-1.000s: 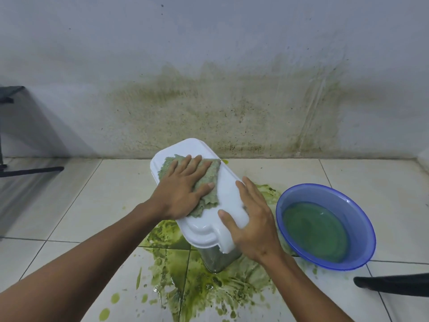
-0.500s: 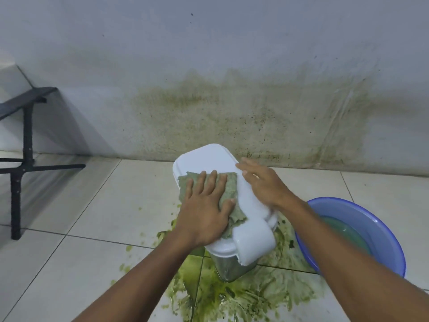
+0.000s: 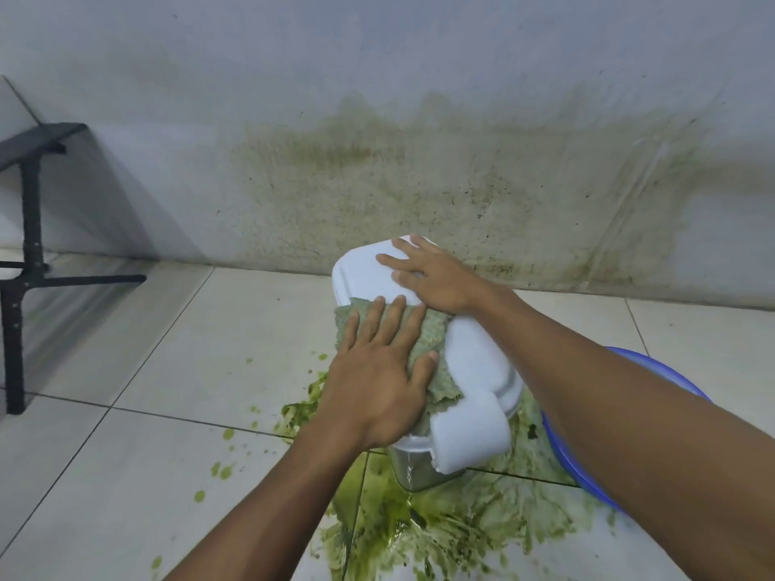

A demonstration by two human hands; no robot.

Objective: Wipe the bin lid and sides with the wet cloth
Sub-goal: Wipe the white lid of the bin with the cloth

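Note:
A small bin stands on the tiled floor, with a white lid (image 3: 474,362) and a shiny metal side (image 3: 415,471) showing below the lid's front. A green wet cloth (image 3: 436,341) lies across the middle of the lid. My left hand (image 3: 377,371) presses flat on the cloth, fingers spread and pointing away from me. My right hand (image 3: 427,274) rests flat on the far end of the lid, fingers apart, holding nothing. Water trickles down the metal side.
A green slimy spill (image 3: 440,534) covers the tiles around the bin's base. A blue basin (image 3: 587,480) sits right of the bin, mostly hidden by my right forearm. A black metal stand (image 3: 25,266) is at the far left. The stained wall (image 3: 419,182) rises just behind the bin.
My right hand left the lid's near right edge and went to its far end. My left hand slid the cloth from the far part of the lid toward me.

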